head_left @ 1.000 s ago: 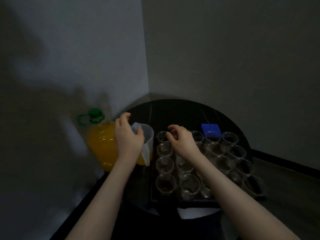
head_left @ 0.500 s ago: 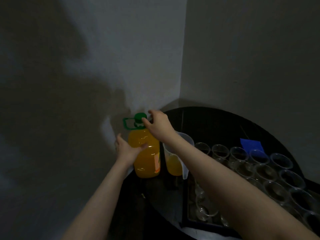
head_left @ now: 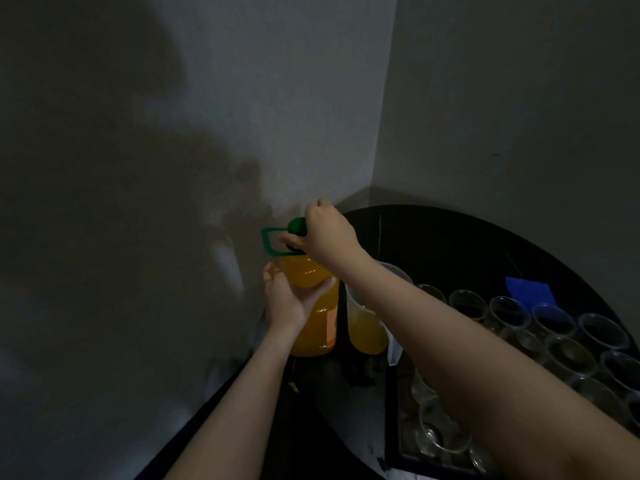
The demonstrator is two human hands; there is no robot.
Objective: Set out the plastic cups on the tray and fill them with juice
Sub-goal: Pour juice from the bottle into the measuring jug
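Since half a second ago, the right hand (head_left: 325,230) has closed its fingers around the green cap (head_left: 298,226) of the orange juice bottle (head_left: 313,306). Her left hand (head_left: 289,299) cups the bottle's shoulder. Beside it stands a part-filled jug (head_left: 367,327), next to clear cups (head_left: 509,313) on the tray (head_left: 393,427).

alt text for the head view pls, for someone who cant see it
The right hand grips the green cap of an orange juice bottle while the left hand holds its side. Beside it stand a jug partly filled with juice and empty cups on a tray.
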